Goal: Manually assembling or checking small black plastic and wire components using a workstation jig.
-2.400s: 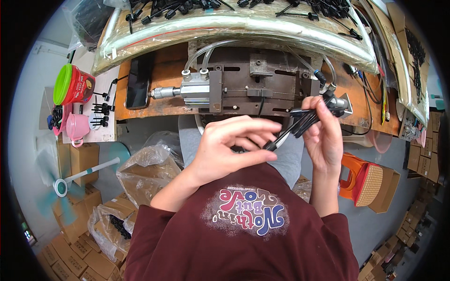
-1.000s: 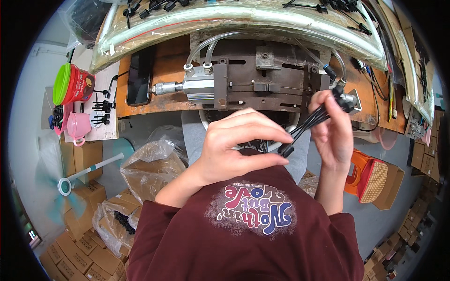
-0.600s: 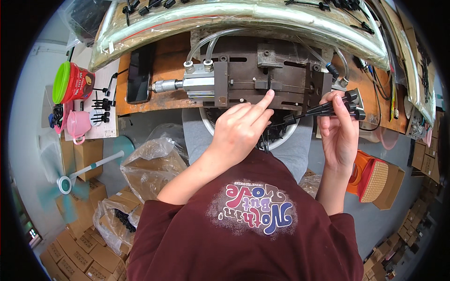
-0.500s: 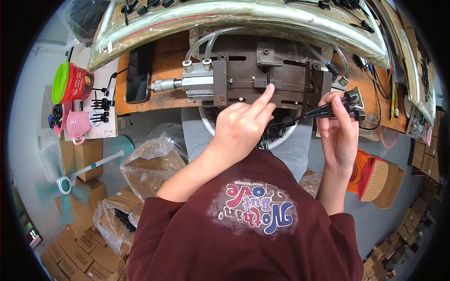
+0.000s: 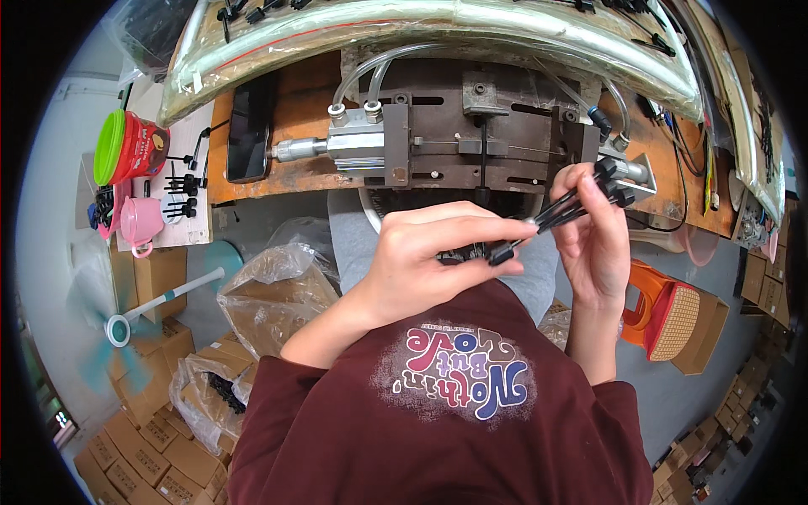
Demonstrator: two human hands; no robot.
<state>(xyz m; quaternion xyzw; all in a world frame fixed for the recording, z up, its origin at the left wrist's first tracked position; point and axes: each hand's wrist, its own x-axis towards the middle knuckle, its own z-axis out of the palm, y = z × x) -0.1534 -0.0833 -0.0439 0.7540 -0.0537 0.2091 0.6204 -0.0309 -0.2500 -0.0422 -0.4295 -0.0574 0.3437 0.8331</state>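
At centre, the left hand's fingers curve narrowly around a black rod's lower end, grip unclear. Centre right, the right hand pinches the rod bundle. Seemingly one rod is being separated; next calls for drawing it free.

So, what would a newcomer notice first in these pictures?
Probably the bundle of slim black rods with knobbed ends, held in the right hand right of centre, with the left hand at its lower end. Behind them, a dark-brown metal fixture sits on the orange-brown wooden bench. At left, a red plastic tub with a bright green top stands out.
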